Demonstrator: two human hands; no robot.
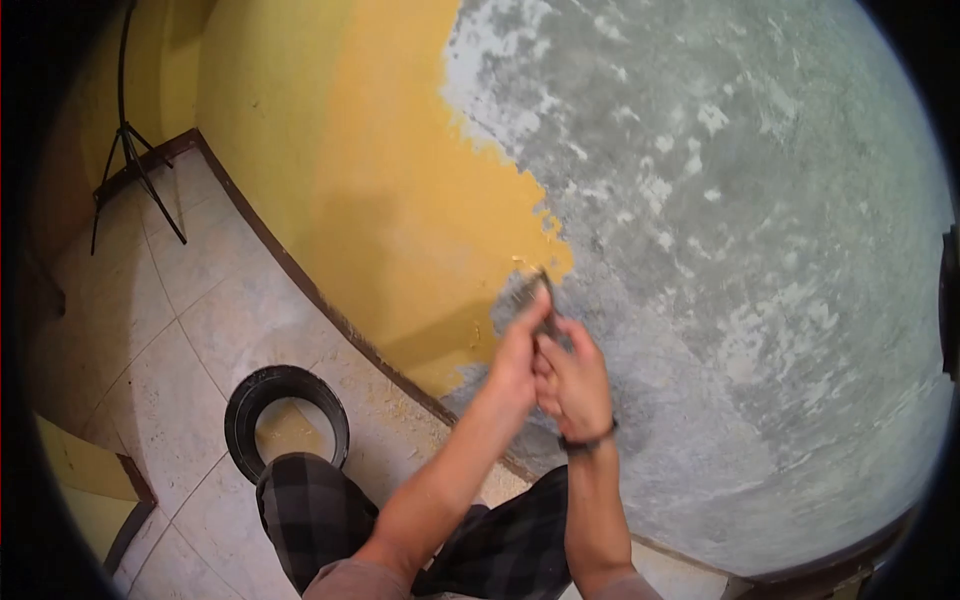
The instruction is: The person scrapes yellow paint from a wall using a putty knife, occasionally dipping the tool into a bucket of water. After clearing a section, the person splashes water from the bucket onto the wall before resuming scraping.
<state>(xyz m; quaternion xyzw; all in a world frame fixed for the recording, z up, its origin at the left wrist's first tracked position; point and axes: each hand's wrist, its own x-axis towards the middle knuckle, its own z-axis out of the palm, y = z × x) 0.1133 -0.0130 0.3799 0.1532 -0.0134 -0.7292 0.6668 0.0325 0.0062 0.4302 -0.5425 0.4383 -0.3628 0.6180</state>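
Note:
My left hand (519, 352) and my right hand (577, 386) are closed together round a scraper (537, 291), its blade blurred and its handle mostly hidden by my fingers. The blade is against the wall, at the ragged edge between the yellow paint (420, 240) and the bare grey plaster (700, 270). Small paint chips show beside the blade. A dark band circles my right wrist.
A black bucket (238, 418) with pale material at its bottom stands on the tiled floor (175, 400) by my knee. Paint crumbs lie along the brown baseboard (330, 310). A black tripod stand (130, 150) is at the upper left.

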